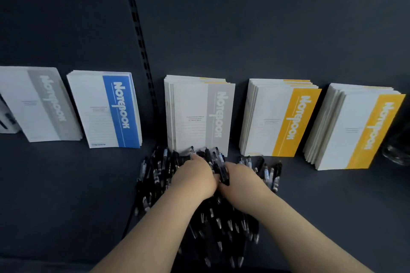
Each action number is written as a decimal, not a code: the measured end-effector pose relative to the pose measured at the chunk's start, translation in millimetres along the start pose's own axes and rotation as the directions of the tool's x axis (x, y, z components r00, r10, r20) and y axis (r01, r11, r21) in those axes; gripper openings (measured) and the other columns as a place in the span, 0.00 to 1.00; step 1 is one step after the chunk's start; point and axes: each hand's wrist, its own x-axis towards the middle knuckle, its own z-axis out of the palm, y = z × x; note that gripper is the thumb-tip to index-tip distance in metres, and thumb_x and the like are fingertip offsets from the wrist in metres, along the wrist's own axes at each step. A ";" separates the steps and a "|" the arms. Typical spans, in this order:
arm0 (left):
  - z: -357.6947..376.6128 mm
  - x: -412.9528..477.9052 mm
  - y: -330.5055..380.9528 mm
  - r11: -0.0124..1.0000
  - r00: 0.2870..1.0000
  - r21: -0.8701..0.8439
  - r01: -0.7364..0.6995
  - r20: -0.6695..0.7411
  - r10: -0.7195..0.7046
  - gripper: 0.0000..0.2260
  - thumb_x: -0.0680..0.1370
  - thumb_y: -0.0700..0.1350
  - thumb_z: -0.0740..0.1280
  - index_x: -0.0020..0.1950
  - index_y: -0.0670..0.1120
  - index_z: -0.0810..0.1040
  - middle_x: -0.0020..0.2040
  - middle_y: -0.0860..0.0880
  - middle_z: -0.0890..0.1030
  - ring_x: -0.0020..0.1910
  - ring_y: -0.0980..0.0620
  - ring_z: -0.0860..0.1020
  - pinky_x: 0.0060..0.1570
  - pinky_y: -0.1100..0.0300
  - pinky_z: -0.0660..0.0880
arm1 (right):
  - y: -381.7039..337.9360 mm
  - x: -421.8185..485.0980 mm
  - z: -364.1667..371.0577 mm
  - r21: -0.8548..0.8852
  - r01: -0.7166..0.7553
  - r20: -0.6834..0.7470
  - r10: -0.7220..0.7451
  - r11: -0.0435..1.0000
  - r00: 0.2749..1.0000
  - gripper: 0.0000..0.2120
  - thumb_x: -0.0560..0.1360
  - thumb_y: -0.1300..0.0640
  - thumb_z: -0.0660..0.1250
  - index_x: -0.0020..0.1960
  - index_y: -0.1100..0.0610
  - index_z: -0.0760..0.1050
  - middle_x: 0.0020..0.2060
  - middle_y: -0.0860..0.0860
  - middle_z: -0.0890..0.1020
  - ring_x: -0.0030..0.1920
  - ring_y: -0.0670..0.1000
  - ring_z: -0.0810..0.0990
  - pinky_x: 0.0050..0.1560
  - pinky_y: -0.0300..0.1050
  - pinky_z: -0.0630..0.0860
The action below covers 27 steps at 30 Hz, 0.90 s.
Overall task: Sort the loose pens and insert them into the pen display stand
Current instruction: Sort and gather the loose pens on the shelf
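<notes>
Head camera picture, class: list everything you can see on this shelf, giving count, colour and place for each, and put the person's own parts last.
Pens: a large heap, too many to count, black with clear sections, on the dark shelf at centre, spreading toward the camera.
Grey-striped notebook stacks: two, white with grey band; one far left, one at centre right behind the pens.
Blue-striped notebook stack: one, white with blue band, left of centre.
Yellow-striped notebook stacks: two, white with yellow band, right of centre and far right.
Glass object: one, clear, right edge, partly cut off.
Shelf: dark, with dark back panel.
Pen display stand: not visible.
Left hand: bare, in the pens.
Right hand: bare, gripping pens.
</notes>
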 end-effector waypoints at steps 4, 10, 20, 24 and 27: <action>-1.1 8.7 -4.0 0.978 0.996 -0.206 0.025 0.088 -0.007 0.41 0.70 0.60 0.67 0.75 0.43 0.54 0.55 0.44 0.79 0.50 0.46 0.79 0.49 0.54 0.77 | 1.1 4.3 -3.0 0.118 0.043 0.093 -0.054 0.992 0.994 0.11 0.71 0.53 0.65 0.51 0.56 0.69 0.44 0.52 0.78 0.44 0.53 0.77 0.37 0.43 0.71; 4.3 6.2 -12.3 0.867 0.996 -0.491 -0.088 -0.023 0.088 0.12 0.70 0.50 0.67 0.49 0.46 0.77 0.41 0.47 0.80 0.40 0.49 0.79 0.36 0.58 0.73 | 2.9 8.5 -18.7 0.377 0.027 0.148 -0.089 0.926 0.985 0.10 0.70 0.63 0.64 0.52 0.58 0.75 0.35 0.50 0.79 0.32 0.46 0.74 0.31 0.36 0.70; -2.7 -6.1 -35.8 0.469 0.998 -0.883 -0.037 -0.053 -0.021 0.04 0.74 0.37 0.65 0.45 0.37 0.76 0.38 0.42 0.76 0.39 0.47 0.75 0.43 0.52 0.72 | 4.9 3.9 -17.9 0.631 -0.130 0.235 -0.029 0.765 0.972 0.09 0.71 0.63 0.66 0.49 0.53 0.76 0.30 0.47 0.78 0.22 0.42 0.71 0.25 0.34 0.68; -8.3 -6.6 -43.1 0.224 1.000 -0.975 0.012 0.007 -0.023 0.02 0.74 0.36 0.67 0.45 0.38 0.77 0.34 0.45 0.80 0.37 0.46 0.77 0.44 0.51 0.75 | 2.4 2.4 -17.5 0.554 -0.119 0.183 0.019 0.824 0.983 0.12 0.71 0.59 0.67 0.53 0.52 0.73 0.36 0.49 0.79 0.25 0.42 0.73 0.26 0.34 0.70; -9.5 -5.7 -47.0 -0.003 0.996 -0.996 0.093 0.094 -0.001 0.08 0.74 0.35 0.67 0.52 0.36 0.75 0.33 0.44 0.81 0.34 0.48 0.79 0.36 0.56 0.77 | -0.2 1.3 -15.9 0.404 -0.049 0.111 0.005 0.914 0.994 0.16 0.73 0.58 0.67 0.61 0.52 0.72 0.43 0.47 0.81 0.35 0.43 0.78 0.30 0.32 0.72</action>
